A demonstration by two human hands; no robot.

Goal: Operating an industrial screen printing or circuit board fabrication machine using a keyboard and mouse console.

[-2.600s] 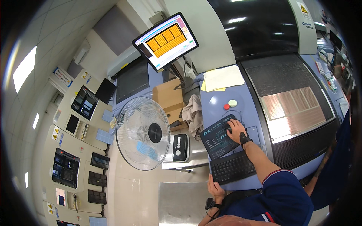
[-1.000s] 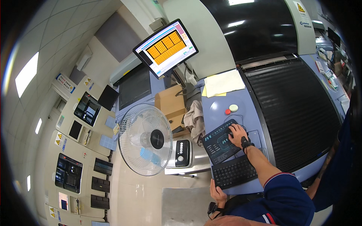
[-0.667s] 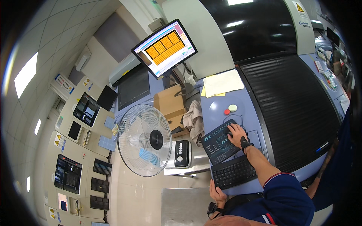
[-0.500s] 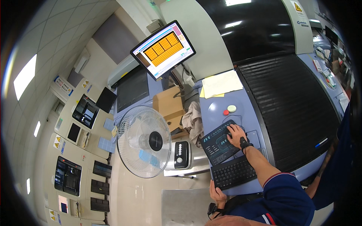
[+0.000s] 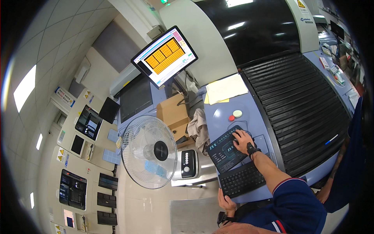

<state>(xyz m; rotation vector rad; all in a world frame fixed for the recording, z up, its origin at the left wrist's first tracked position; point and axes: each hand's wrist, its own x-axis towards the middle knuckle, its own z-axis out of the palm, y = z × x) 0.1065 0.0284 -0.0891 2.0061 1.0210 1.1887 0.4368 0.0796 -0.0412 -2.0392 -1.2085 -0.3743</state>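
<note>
My right hand (image 5: 243,141) lies over a dark computer mouse (image 5: 236,142), mostly hidden beneath the curled fingers, on a black patterned mouse pad (image 5: 224,156). A dark band circles that wrist. Below the pad is a black keyboard (image 5: 241,180), partly overlapping it. At the keyboard's lower left corner my left hand (image 5: 227,202) rests by the desk edge, fingers extended and touching the corner. A dark watch is on that wrist. Up and to the left, a lit monitor (image 5: 165,57) displays an orange panel layout.
A red button (image 5: 231,117) and a pale green one (image 5: 237,113) sit above the pad, below yellowish papers (image 5: 226,89). Ribbed black cover (image 5: 296,109) lies right. A standing fan (image 5: 149,152), a cardboard box (image 5: 171,111) and a cloth (image 5: 198,128) are left. Another person's hand (image 5: 323,194) is at right.
The whole view has shifted slightly, with the monitor now a little lower and further left. Both hands keep their places at the mouse and the keyboard corner.
</note>
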